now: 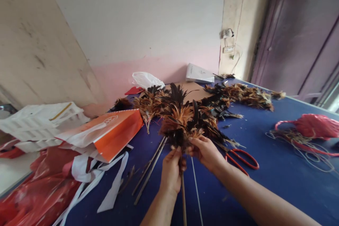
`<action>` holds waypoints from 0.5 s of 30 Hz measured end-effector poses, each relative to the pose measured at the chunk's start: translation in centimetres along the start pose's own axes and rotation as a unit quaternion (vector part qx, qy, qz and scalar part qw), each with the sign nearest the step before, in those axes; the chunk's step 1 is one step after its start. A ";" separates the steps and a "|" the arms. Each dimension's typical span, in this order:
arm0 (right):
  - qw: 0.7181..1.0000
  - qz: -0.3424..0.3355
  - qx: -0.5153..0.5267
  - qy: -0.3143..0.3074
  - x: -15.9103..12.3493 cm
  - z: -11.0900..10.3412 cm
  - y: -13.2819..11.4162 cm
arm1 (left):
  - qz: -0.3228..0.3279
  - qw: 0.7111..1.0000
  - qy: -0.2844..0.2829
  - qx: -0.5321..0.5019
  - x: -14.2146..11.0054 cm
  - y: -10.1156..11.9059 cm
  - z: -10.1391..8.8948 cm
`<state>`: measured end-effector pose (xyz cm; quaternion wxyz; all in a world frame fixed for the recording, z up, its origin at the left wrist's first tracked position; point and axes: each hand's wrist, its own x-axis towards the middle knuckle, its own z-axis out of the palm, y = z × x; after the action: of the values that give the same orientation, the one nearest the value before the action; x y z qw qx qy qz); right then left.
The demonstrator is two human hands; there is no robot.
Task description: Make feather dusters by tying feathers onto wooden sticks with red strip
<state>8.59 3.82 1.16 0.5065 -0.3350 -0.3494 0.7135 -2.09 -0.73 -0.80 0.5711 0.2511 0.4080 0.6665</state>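
Over blue table (225,201), left fingers (176,153) gripping stick (183,197); right fingers (197,142) pinching feathers (178,118), fanned beyond

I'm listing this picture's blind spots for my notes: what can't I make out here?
Head view: how the feathers meet the stick, hidden by the left hand and right hand.
Head view: the stick's lower end, cut off by the bottom edge.
Head view: the scissors' blade tips, hidden by feathers.
Head view: the white box's print, too small and blurred.
Head view: the rest of the pink bundle, cut off by the right edge.
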 end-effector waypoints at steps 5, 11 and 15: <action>1.000 -0.023 0.003 -0.016 0.1 -0.4 0.1 | -0.020 1.000 -0.016 -0.001 0.1 -0.2 -0.1; 0.996 0.000 -0.058 -0.071 -0.2 -1.5 -0.9 | -0.061 0.995 -0.036 -0.073 0.3 0.0 -0.3; 0.981 -0.032 -0.175 -0.079 -0.7 -1.6 -1.2 | -0.066 0.995 -0.041 -0.064 0.4 0.1 -0.4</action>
<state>10.68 3.72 1.35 0.4338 -0.3493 -0.5185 0.6488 -2.51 -0.49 -0.96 0.6450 0.2134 0.3569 0.6411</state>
